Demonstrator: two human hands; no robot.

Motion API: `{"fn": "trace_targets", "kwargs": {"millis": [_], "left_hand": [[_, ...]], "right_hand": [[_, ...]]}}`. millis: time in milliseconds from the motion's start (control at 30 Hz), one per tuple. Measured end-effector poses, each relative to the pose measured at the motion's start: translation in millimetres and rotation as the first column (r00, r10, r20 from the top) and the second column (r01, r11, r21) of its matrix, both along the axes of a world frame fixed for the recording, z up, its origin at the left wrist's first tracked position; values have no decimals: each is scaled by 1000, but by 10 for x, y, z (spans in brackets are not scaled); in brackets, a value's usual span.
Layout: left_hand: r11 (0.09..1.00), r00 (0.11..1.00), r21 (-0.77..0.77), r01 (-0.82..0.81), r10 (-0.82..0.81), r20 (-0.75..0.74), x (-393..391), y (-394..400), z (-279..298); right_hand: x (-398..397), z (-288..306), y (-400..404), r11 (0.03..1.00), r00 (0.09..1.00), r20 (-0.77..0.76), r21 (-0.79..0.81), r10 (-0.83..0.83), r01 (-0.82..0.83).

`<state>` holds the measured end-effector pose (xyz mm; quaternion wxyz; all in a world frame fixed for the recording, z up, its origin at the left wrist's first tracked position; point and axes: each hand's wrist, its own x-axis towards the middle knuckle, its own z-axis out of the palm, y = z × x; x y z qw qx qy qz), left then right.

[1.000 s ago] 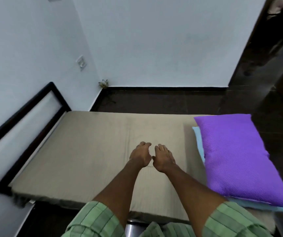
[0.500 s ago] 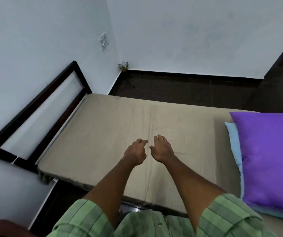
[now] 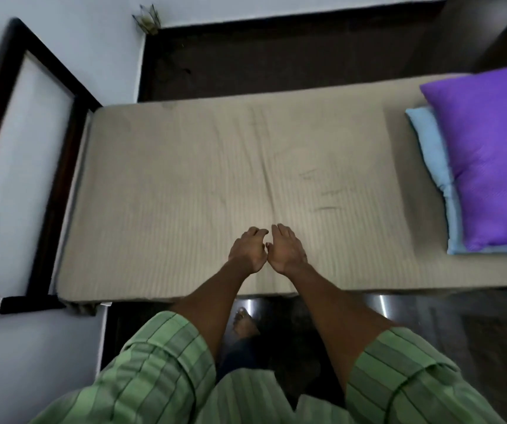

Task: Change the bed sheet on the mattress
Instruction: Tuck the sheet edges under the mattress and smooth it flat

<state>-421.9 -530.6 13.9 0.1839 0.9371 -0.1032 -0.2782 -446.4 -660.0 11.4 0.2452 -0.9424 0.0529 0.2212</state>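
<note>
While the head cam has tipped down vs 0.5 s ago, L hand (image 3: 247, 253) and R hand (image 3: 287, 250) stay side by side over the sheet (image 3: 184, 185). Fingers loosely curled, grasping nothing. Sheet on mattress, pillow (image 3: 491, 154) not yet cleared.

A bedroom in a home — a low bed (image 3: 184, 179) with a beige sheet (image 3: 276, 154) sits on a dark floor (image 3: 276, 56) in a corner of pale walls (image 3: 62, 32), a dark frame (image 3: 59, 166) at one end, and two pillows — purple (image 3: 491, 154) on blue (image 3: 429, 142).
</note>
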Motion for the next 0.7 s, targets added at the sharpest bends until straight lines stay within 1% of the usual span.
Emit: {"fn": "trace_targets", "kwargs": {"millis": [100, 167, 233, 300, 367, 400, 433, 500, 533, 600, 633, 700], "left_hand": [[997, 996, -21, -70, 69, -53, -92, 18, -574], [990, 987, -44, -132, 127, -98, -204, -9, -1031], [981, 975, -67, -183, 172, -140, -354, -49, -1503], [971, 966, -90, -222, 207, -155, -484, -74, -1908], [961, 962, -108, -255, 241, -129, -562, -81, -2240], [963, 964, -96, -252, 242, -106, -593, -84, -2361], [969, 970, -72, -235, 228, -86, -623, -80, -2444], [980, 980, 17, -197, 198, -28, -706, -154, -2597], [981, 983, 70, -182, 182, 10, -749, -218, -2654], [969, 985, 180, -169, 160, 68, -797, -349, -2662], [958, 983, 226, -178, 164, 79, -815, -433, -2663], [925, 975, 308, -223, 206, 89, -813, -570, -2629]], "right_hand": [[-100, -543, -10, 1000, 997, -69, 18, -18, 19], [-210, -1043, -29, 999, 991, -132, 42, -2, 7], [-337, -1603, -36, 997, 987, -157, 76, 22, -11], [-441, -2087, -21, 992, 989, -144, 124, 35, -17], [-537, -2492, -18, 985, 997, -69, 172, 17, -5], [-601, -2639, -50, 985, 1000, -24, 171, 9, -5], [-671, -2740, -99, 988, 999, 35, 150, 26, -31], [-844, -2962, -311, 993, 982, 160, 29, 105, -111], [-927, -3033, -475, 990, 970, 199, -35, 138, -133], [-1028, -3093, -841, 979, 959, 227, -147, 173, -142], [-1089, -3131, -1057, 973, 959, 231, -198, 162, -117], [-1183, -3152, -1500, 966, 976, 214, -255, 28, 29]]}}
